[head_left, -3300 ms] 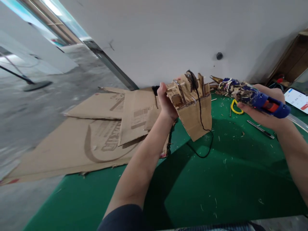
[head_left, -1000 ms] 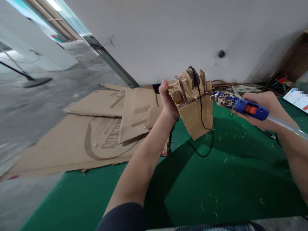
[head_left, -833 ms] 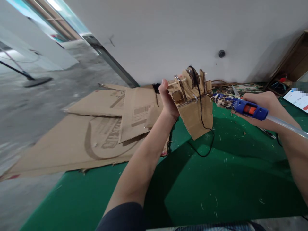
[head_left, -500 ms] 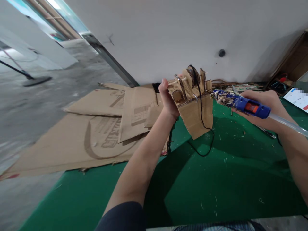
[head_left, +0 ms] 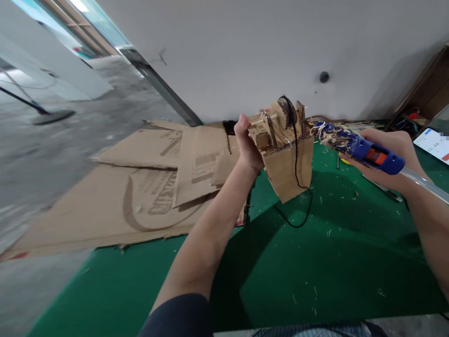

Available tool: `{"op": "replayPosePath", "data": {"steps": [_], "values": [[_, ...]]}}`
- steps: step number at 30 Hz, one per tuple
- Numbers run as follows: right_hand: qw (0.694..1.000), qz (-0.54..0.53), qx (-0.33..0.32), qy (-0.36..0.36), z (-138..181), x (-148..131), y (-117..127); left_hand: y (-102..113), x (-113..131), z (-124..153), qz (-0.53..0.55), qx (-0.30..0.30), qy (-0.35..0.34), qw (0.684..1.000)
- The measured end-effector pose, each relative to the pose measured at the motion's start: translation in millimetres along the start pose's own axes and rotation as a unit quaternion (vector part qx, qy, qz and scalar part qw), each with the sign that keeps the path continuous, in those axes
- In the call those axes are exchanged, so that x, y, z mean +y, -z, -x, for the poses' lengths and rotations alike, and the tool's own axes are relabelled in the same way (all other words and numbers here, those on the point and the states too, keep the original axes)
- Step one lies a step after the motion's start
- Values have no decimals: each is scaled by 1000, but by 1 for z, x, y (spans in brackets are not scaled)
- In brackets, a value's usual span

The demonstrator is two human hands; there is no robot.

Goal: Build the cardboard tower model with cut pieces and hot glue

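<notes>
Model is hanging centre frame above the table, with your left hand gripping its left side, fingers closed. Your right hand is clenching the glue gun, its nozzle just beside the model's upper right edge. You're probably best bracing the model rigid and steering the tip clear of the thread.

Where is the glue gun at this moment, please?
In the head view, right of centre: the right hand holds the glue gun above the green table, nozzle beside the cardboard model.
</notes>
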State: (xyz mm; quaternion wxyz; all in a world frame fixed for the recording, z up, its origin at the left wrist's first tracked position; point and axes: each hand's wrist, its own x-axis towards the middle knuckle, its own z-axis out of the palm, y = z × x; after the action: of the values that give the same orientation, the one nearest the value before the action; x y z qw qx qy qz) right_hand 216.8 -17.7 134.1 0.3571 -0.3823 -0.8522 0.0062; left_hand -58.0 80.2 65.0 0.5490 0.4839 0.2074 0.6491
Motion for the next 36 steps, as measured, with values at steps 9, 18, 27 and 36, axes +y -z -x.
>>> {"op": "replayPosePath", "data": {"steps": [9, 18, 27, 36], "values": [[999, 13, 39, -4, 1, 1, -3, -5, 4, 1, -10, 6, -18, 1000], [999, 30, 16, -37, 1, 3, -5, -5, 2, 2, -7, 15, -8, 1000], [1000, 13, -3, 5, 3, 9, -3, -1, 1, 1, -4, 2, 4, 1000], [997, 12, -75, -24, -1, 5, 0, 24, -17, -11, 11, 33, -4, 999]]}}
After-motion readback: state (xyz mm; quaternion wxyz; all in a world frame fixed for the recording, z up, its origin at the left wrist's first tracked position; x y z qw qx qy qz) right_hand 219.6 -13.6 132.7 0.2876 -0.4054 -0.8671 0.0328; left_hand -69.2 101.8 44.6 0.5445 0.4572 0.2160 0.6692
